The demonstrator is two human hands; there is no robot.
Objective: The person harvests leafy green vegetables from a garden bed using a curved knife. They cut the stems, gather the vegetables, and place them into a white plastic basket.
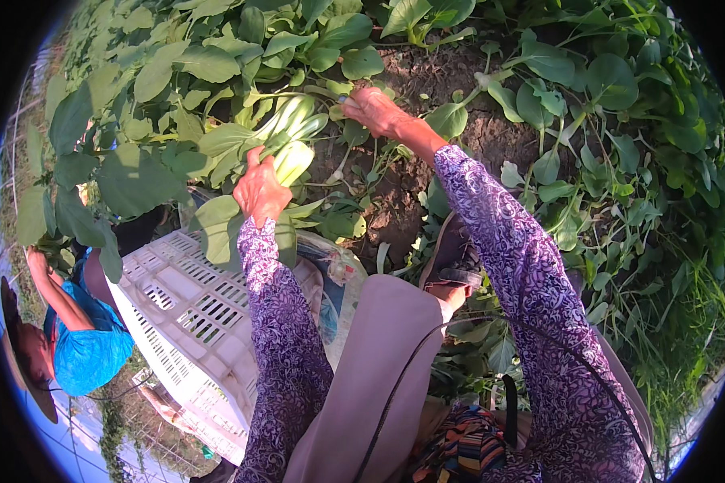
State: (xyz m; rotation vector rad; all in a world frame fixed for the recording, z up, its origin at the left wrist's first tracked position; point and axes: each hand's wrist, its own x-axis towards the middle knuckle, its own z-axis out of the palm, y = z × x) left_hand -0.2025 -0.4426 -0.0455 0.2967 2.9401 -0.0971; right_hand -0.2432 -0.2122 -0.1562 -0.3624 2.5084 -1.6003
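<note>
My left hand [261, 190] is closed around a head of bok choy [294, 162], its pale stalk end pointing up and right. Broad leaves of that head hang below my wrist. More pale green bok choy stalks [293, 118] lie just beyond, among the leafy plants. Over the soil to the right, my right hand [374, 111] has its fingers curled beside the stalks. A small bluish thing shows at its fingertips, too small to name. Whether that hand grips anything is hidden.
A white slatted plastic crate [184, 296] stands at my left, by a pale plastic sack [344, 271]. A co-worker in a blue top [90, 326] and brimmed hat is beyond it. My shoe [453, 253] rests among low plants. Dense leafy greens [610, 84] grow at right. A black cable [411, 362] crosses my lap.
</note>
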